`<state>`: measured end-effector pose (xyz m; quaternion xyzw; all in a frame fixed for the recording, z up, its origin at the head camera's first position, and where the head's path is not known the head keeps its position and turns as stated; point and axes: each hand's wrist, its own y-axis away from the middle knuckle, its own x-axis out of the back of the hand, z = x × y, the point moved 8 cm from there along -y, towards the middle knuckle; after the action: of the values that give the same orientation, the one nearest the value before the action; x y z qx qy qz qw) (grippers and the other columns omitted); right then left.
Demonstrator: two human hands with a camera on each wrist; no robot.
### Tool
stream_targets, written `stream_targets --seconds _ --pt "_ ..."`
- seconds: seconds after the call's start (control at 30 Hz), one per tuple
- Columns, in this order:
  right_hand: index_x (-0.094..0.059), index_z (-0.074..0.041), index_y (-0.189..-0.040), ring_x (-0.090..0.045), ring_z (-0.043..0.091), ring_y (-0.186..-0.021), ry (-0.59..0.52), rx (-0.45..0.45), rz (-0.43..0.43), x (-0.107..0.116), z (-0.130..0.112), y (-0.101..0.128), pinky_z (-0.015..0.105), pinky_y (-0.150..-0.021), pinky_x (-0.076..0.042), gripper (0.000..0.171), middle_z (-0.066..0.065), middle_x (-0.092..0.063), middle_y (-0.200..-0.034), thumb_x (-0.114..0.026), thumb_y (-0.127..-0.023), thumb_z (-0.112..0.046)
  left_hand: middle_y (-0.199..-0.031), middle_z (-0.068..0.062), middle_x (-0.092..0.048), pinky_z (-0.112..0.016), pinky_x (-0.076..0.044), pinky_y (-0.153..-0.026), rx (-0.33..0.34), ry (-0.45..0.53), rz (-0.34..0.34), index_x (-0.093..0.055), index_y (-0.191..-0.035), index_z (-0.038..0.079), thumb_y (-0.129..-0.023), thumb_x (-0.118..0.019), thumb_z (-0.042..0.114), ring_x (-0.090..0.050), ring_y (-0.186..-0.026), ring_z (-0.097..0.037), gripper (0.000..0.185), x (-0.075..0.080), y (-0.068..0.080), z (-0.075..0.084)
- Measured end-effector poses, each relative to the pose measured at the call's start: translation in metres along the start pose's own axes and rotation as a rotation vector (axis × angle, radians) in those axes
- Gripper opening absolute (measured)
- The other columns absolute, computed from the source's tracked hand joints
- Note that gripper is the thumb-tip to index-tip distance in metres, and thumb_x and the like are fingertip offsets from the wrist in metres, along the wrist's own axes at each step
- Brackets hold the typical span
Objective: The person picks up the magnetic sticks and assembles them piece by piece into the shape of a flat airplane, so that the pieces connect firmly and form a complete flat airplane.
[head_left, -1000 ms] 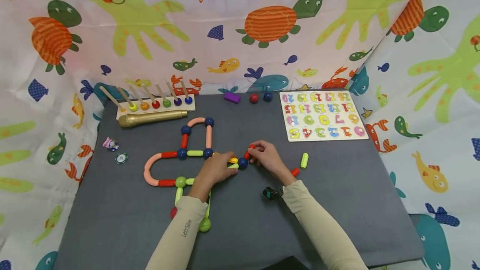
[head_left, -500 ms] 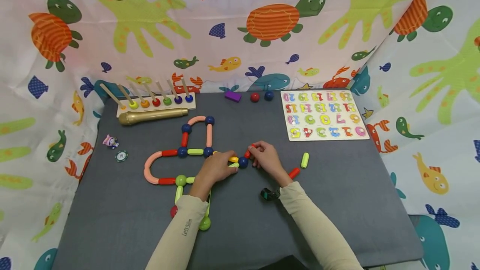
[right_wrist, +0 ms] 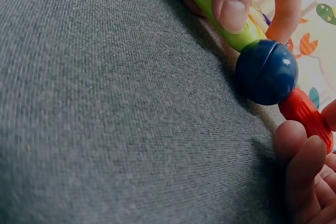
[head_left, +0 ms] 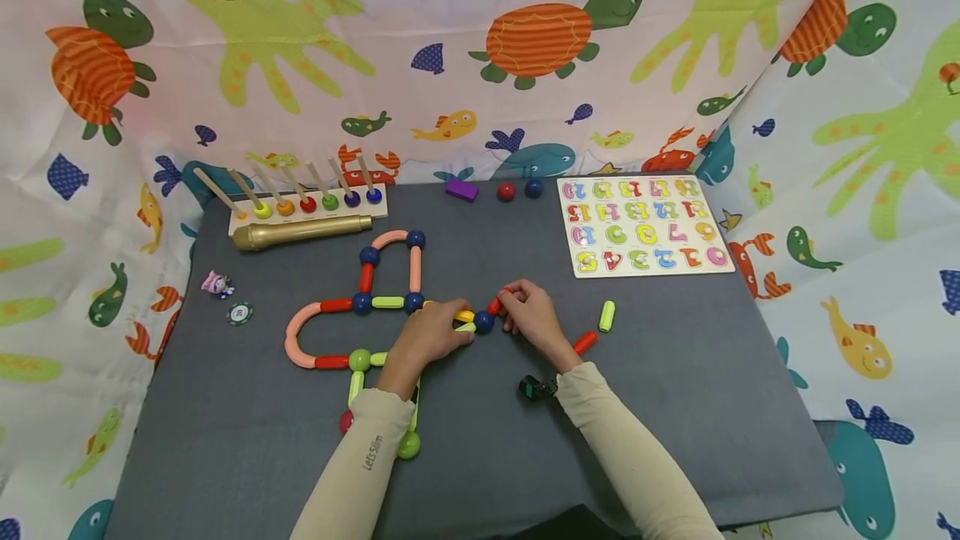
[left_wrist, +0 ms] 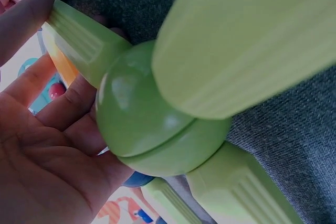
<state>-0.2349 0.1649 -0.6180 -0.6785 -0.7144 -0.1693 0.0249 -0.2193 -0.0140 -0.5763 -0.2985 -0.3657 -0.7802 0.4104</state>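
Head view, left to right: at the far left corner of the grey mat [head_left: 675,407] a wooden peg board [head_left: 307,208] holds coloured rings on its pegs, a gold microphone [head_left: 300,232] just before it. Mid-mat lies the chain of rods and balls [head_left: 360,307]. The left hand [head_left: 431,336] pinches a light-green rod [head_left: 467,327] beside a yellow one. That rod meets the dark blue ball [head_left: 483,322]. The right hand [head_left: 531,317] pinches the red rod [head_left: 496,305] on the ball's other side. At the far right corner, a number puzzle board [head_left: 643,226] has its numerals seated.
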Motion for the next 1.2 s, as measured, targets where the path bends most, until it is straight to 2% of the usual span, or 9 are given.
stream_targets --seconds 0.27,0.43,0.57,0.73,0.9,1.0,1.2 --pt "-0.069 -0.005 -0.109 -0.058 0.017 -0.049 -0.005 -0.001 0.002 0.002 0.0 0.004 0.028 -0.048 -0.047 0.017 0.013 -0.068 -0.075 -0.064 -0.105 -0.019 -0.125 -0.01 -0.073 -0.052 -0.054 -0.096 0.003 0.0 0.003 -0.069 -0.139 0.013 -0.099 -0.08 0.027 -0.068 -0.102 -0.031 0.044 -0.001 0.0 -0.002" --pt "-0.067 0.001 -0.123 -0.061 0.016 -0.052 -0.063 -0.003 -0.03 0.008 0.001 0.008 0.028 -0.048 -0.05 0.027 0.016 -0.07 -0.083 -0.061 -0.109 -0.021 -0.126 -0.01 -0.073 -0.052 -0.053 -0.097 -0.001 0.006 -0.005 -0.069 -0.138 0.013 -0.099 -0.08 0.027 -0.068 -0.103 -0.031 0.043 -0.003 -0.002 0.0" --pt "-0.064 0.003 -0.131 -0.063 0.02 -0.057 -0.049 0.04 -0.014 0.029 -0.004 0.021 0.029 -0.049 -0.051 0.031 0.02 -0.069 -0.09 -0.059 -0.111 -0.021 -0.126 -0.011 -0.073 -0.052 -0.053 -0.097 -0.016 0.012 -0.007 -0.068 -0.139 0.012 -0.099 -0.08 0.026 -0.068 -0.104 -0.032 0.044 -0.003 -0.002 0.002" --pt "-0.067 0.002 -0.13 -0.062 0.025 -0.061 0.112 0.126 0.032 0.069 -0.013 0.05 0.032 -0.053 -0.051 0.028 0.02 -0.067 -0.091 -0.057 -0.111 -0.016 -0.126 -0.009 -0.072 -0.051 -0.053 -0.097 0.006 0.012 0.002 -0.069 -0.138 0.014 -0.098 -0.081 0.027 -0.066 -0.102 -0.03 0.044 -0.002 0.0 -0.001" --pt "-0.073 -0.001 -0.122 -0.057 0.019 -0.073 0.464 0.276 0.054 0.099 -0.016 0.08 0.036 -0.067 -0.049 0.024 0.011 -0.068 -0.098 -0.059 -0.103 0.002 -0.127 -0.01 -0.072 -0.052 -0.052 -0.097 0.01 0.027 -0.003 -0.068 -0.139 0.013 -0.099 -0.08 0.027 -0.067 -0.104 -0.031 0.044 -0.002 0.001 -0.002" --pt "-0.074 0.0 -0.117 -0.058 0.022 -0.085 0.623 0.359 0.026 0.104 -0.013 0.094 0.042 -0.076 -0.05 0.027 0.011 -0.066 -0.109 -0.06 -0.096 0.01 -0.128 -0.011 -0.072 -0.053 -0.052 -0.098 0.011 0.035 -0.006 -0.068 -0.14 0.013 -0.1 -0.08 0.027 -0.067 -0.106 -0.032 0.045 -0.002 0.001 -0.003" --pt "-0.074 -0.003 -0.119 -0.065 0.028 -0.091 0.75 0.375 -0.021 0.105 0.001 0.106 0.049 -0.077 -0.055 0.028 0.013 -0.063 -0.115 -0.071 -0.094 0.008 -0.129 -0.011 -0.072 -0.053 -0.052 -0.1 0.026 0.027 -0.016 -0.067 -0.141 0.014 -0.1 -0.079 0.028 -0.066 -0.108 -0.031 0.045 -0.005 0.0 -0.002"
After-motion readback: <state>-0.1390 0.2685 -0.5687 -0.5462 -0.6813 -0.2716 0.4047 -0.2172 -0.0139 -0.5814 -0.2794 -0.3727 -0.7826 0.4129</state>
